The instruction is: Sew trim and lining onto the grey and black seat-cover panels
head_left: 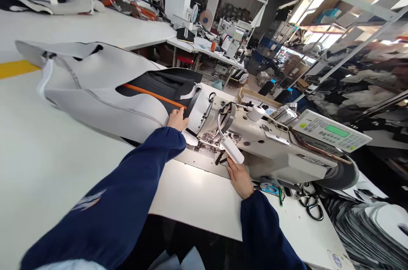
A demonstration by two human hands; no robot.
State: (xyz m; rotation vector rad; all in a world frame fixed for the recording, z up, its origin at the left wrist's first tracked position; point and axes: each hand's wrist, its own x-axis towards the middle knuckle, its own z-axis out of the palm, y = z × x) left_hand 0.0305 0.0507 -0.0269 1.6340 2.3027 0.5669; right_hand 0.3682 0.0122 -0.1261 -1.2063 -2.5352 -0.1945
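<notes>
Grasping, with curled fingers of the left hand (178, 120), a long light-grey and black fabric piece (110, 93), right at the near end of its thin orange stripe (154, 95). Spread in loose folds over the smooth white tabletop (197, 193), reaching from the far left to just beside the needle area of a beige industrial sewing machine (277, 146). Resting the right hand (240, 178) with fingers extended at the machine's bed, just beside a white cylindrical lamp (232, 149) on a flexible metal neck; cannot tell whether holding anything there, with fingertips partly obscured. Wearing navy sleeves (127, 193) on both arms. To the right, can see a green-screened control panel (331, 130) above the machine, plus a green pen (280, 196) and black-handled scissors (314, 208) near its base.
</notes>
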